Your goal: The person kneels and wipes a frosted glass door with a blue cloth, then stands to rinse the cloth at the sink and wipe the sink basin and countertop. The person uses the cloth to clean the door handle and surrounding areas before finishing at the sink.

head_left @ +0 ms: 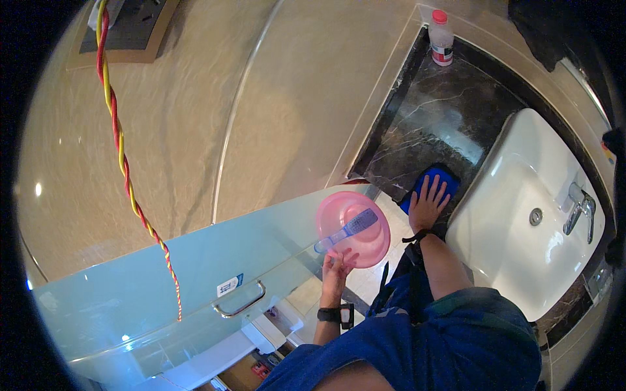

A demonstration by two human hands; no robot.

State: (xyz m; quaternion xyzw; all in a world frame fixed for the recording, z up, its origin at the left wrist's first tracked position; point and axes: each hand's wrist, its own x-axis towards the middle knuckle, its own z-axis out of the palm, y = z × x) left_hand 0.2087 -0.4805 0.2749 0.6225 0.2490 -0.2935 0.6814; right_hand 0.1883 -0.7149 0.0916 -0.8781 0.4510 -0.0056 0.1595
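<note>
I wear a dark blue, short-sleeved top (450, 345) at five o'clock, its right sleeve (479, 313) tinged green near the hem. At six o'clock, my left wrist carries a black strap (328, 315) with a squarish, pale-faced device (346, 316); at four o'clock, my right wrist has a black band (419, 235).

L hand (334, 277) closed in a grip, fingers bent, tips partly obscured. L wrist (331, 300) approx. straight, in line w/ L forearm (325, 333), which comes up nearly vert. from the lower part of the view. R hand (427, 208) flat, palm down, back of it facing the cam., fingers spread in a fan & pointing up, slightly R; thumb on the L side. R wrist bent, R forearm (445, 262) leaning up & L to it. Hands apart, R one higher in view.
</note>
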